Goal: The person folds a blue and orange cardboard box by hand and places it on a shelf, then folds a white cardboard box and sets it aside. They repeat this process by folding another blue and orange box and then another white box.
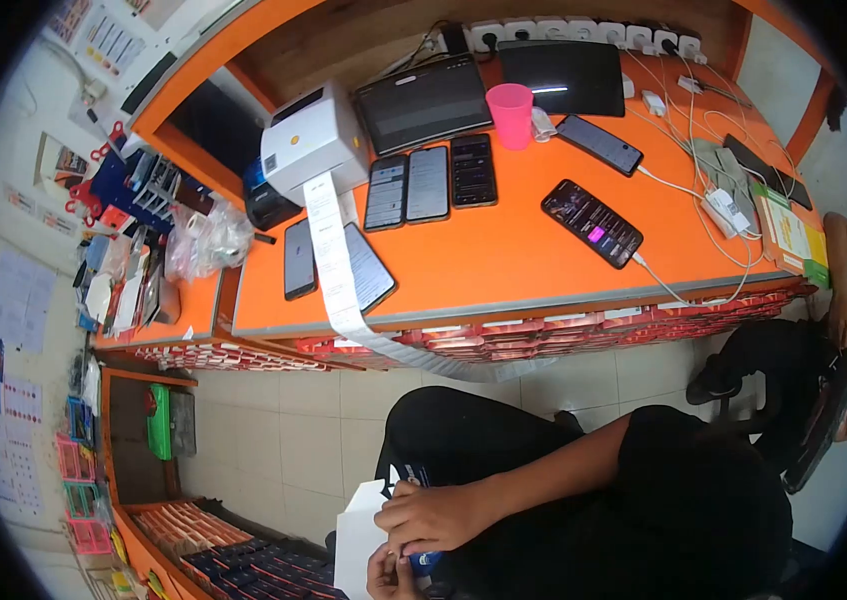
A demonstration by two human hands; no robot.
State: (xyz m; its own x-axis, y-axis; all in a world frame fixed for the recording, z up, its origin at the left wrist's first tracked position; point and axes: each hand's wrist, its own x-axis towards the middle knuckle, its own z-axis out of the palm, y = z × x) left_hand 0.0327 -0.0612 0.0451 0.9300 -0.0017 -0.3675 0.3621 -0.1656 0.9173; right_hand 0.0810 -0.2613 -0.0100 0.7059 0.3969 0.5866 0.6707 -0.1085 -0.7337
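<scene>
Low in the head view, over my dark-clothed lap, my right hand (433, 515) has its fingers closed on the edge of a white cardboard piece (351, 540) with an angled, flap-like top. My left hand (393, 578) is just below it, partly cut off by the frame's bottom edge, its fingers bent against the same cardboard. The fingertips of both hands nearly meet. A blue printed surface (425, 562) shows beside them, partly covered by my right hand.
Above my lap, an orange desk (503, 260) bears several phones, including a charging phone (593, 222), a pink cup (511, 115) and a label printer (313, 140). Its long paper strip (335, 270) hangs over the edge. Another person's hand (845, 318) shows at right.
</scene>
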